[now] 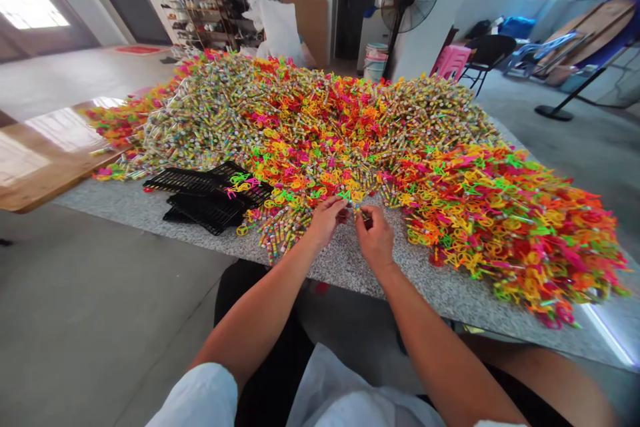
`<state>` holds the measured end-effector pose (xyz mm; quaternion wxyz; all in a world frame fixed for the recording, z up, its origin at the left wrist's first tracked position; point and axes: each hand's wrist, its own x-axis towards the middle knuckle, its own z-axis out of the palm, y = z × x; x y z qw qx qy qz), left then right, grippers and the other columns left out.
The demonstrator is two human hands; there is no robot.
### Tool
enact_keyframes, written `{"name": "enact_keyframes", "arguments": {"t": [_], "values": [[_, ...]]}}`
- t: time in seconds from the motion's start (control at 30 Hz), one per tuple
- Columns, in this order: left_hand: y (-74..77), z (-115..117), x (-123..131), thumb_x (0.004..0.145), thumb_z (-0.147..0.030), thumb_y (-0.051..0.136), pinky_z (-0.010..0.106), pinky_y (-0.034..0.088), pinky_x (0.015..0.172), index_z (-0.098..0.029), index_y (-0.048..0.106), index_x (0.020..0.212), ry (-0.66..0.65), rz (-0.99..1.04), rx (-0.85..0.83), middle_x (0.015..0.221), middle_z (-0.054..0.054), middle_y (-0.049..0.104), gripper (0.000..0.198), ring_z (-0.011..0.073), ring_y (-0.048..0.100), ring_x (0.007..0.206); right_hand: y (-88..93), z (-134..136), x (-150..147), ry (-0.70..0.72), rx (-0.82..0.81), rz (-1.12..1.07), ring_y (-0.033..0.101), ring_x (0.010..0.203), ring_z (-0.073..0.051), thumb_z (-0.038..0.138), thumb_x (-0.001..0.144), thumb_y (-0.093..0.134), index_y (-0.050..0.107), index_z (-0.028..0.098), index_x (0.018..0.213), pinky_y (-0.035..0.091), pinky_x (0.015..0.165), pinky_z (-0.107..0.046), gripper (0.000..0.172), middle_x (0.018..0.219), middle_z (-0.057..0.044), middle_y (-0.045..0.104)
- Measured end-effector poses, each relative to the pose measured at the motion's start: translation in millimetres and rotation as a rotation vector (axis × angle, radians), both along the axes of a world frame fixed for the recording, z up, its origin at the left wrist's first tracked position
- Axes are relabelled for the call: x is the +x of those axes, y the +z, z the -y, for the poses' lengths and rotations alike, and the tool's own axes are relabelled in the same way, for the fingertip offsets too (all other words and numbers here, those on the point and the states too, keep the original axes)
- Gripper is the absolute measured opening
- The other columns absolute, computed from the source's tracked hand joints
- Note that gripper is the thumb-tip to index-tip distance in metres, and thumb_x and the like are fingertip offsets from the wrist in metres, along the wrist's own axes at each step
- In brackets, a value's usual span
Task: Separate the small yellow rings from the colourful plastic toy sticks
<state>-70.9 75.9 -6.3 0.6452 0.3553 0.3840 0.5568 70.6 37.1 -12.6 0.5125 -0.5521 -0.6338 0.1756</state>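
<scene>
Right of black slotted plastic trays [203, 212], my left grip [327, 219] and right grip [376, 235] pinch small bright plastic pieces [357, 207], probably for precision.

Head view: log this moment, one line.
left hand: fingers curled; right hand: fingers curled, close by; grasp: unclear; colourful pieces: heaped around; black trays: at left

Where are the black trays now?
In the head view, the black trays lie left of the left hand, on the speckled tabletop, partly under colourful pieces.
</scene>
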Motion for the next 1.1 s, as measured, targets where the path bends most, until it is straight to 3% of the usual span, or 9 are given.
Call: {"name": "enact_keyframes", "arguments": {"t": [0.23, 0.6, 0.87, 1.1], "values": [[-2.6, -5, -2, 0.075, -0.04, 0.077, 0.023, 0.044, 0.058, -0.017, 0.064, 0.08, 0.039, 0.034, -0.02, 0.078, 0.001, 0.068, 0.027, 0.0088, 0.056, 0.059, 0.6, -3, 0, -0.002, 0.003, 0.064, 0.065, 0.084, -0.023, 0.04, 0.098, 0.052, 0.064, 0.021, 0.112, 0.049, 0.084, -0.036, 0.027, 0.102, -0.01, 0.07], [-1.6, -3, 0, 0.072, -0.043, 0.084, 0.022, 0.043, 0.055, -0.014, 0.067, 0.085, -0.015, 0.094, -0.042, 0.075, 0.002, 0.067, 0.036, 0.0081, 0.055, 0.056, -7.7, -6, -4, -0.038, -0.05, -0.162, 0.064, 0.081, -0.02, 0.043, 0.094, 0.058, 0.064, 0.019, 0.11, 0.049, 0.079, -0.033, 0.029, 0.097, -0.006, 0.07], [-6.4, -4, -2, 0.078, -0.05, 0.078, 0.022, 0.043, 0.052, -0.015, 0.064, 0.082, -0.012, -0.042, 0.038, 0.076, 0.001, 0.066, 0.038, 0.008, 0.055, 0.055, -8.4, -2, 0, 0.089, -0.034, -0.179, 0.062, 0.081, -0.018, 0.042, 0.094, 0.059, 0.065, 0.019, 0.109, 0.049, 0.078, -0.032, 0.027, 0.099, -0.005, 0.069], [-6.3, -5, -1, 0.081, -0.054, 0.074, 0.022, 0.043, 0.052, -0.016, 0.064, 0.09, -0.053, -0.075, 0.083, 0.085, 0.002, 0.069, 0.04, 0.0076, 0.056, 0.055, -9.8, -7, -3, 0.041, -0.174, -0.414, 0.059, 0.064, -0.017, 0.05, 0.091, 0.061, 0.061, 0.019, 0.11, 0.047, 0.059, -0.029, 0.036, 0.079, -0.001, 0.066]]}}
